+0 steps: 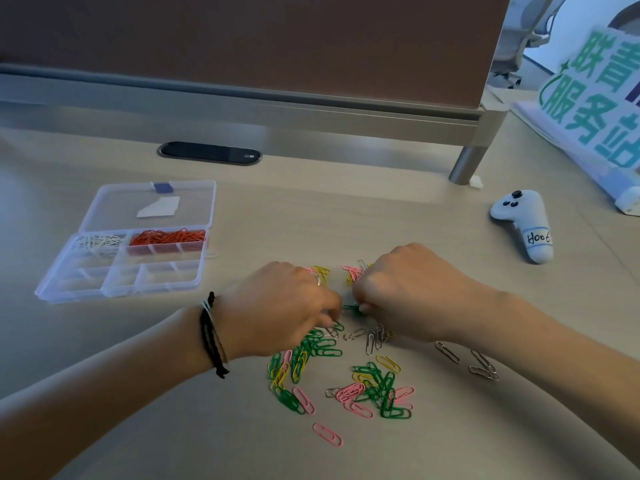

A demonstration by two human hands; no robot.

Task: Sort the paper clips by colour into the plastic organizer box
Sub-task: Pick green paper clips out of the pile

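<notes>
A loose heap of green, yellow, pink and silver paper clips lies on the desk in front of me. My left hand hangs over the heap's top left, fingers curled down into the clips. My right hand is curled beside it and pinches a green clip between the two hands. The clear plastic organizer box stands open at the left, with white clips in one back compartment and orange clips in the one beside it.
A white game controller lies at the right. A printed sign leans at the far right. A partition with a metal leg runs along the back, and a black cable grommet sits in the desk.
</notes>
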